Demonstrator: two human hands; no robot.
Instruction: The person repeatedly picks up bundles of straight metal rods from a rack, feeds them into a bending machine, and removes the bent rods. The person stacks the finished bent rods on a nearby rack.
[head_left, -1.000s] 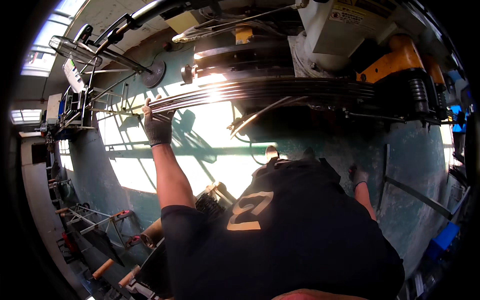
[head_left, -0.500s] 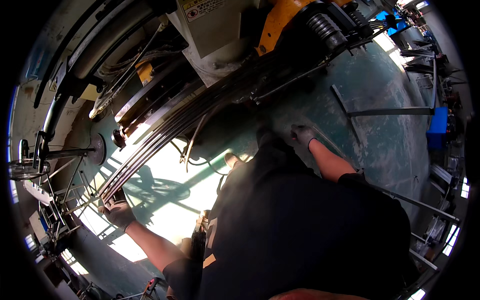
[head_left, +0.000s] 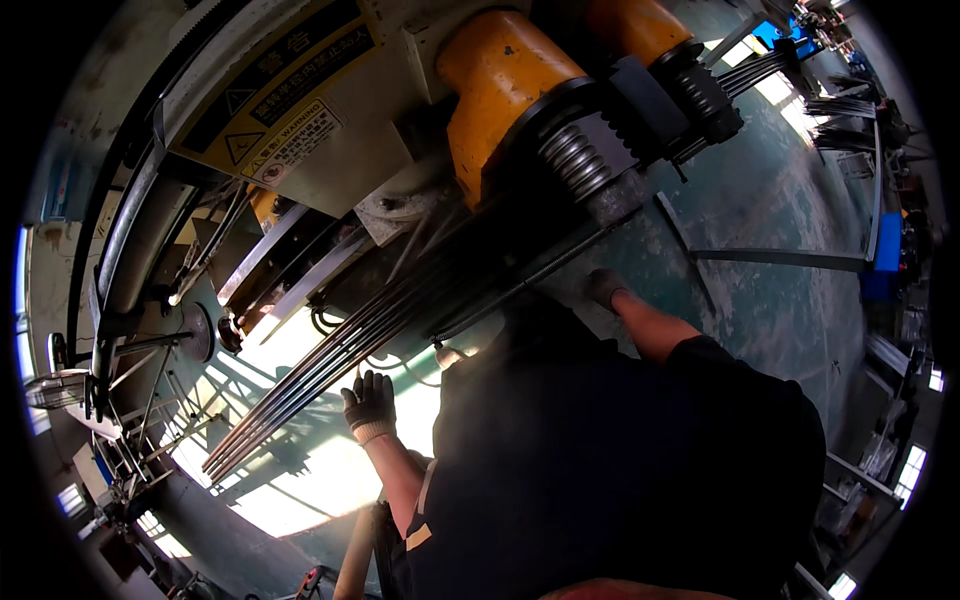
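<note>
Workshop floor (head_left: 790, 340) green and scuffed, with a bright patch of window light on the person's left and deep shadow under the machine. A grey casing (head_left: 350, 150) carrying a yellow-and-black warning label (head_left: 290, 80) overhangs the left half; an orange housing (head_left: 510, 75) and a thick coil spring (head_left: 578, 162) sit further right.

Metal rods (head_left: 300, 395) run slantwise from the lit side up into the dark below the housing. Free ends jut out over the floor, nearly level with one another; the rods lie close, side by side, so they read as one set. No prop shows under the free ends; the weight is presumably borne at the machine end, though shadow hides how.

Left hand (head_left: 371, 408), gloved, is open, fingers spread and pointing up toward the rods, just beside their near edge. No grip on them; whether a fingertip touches, cannot tell. Its placement would suit steadying the bundle from the near side.

Right hand (head_left: 603, 287), dark and blurred, hangs out over the floor, well apart from the rods' free ends. Finger position cannot be told; nothing visible in it. Holding it out there probably keeps it clear of the spring.

Blue box (head_left: 884, 262) stands off at far right, near a steel bar (head_left: 780, 259).
</note>
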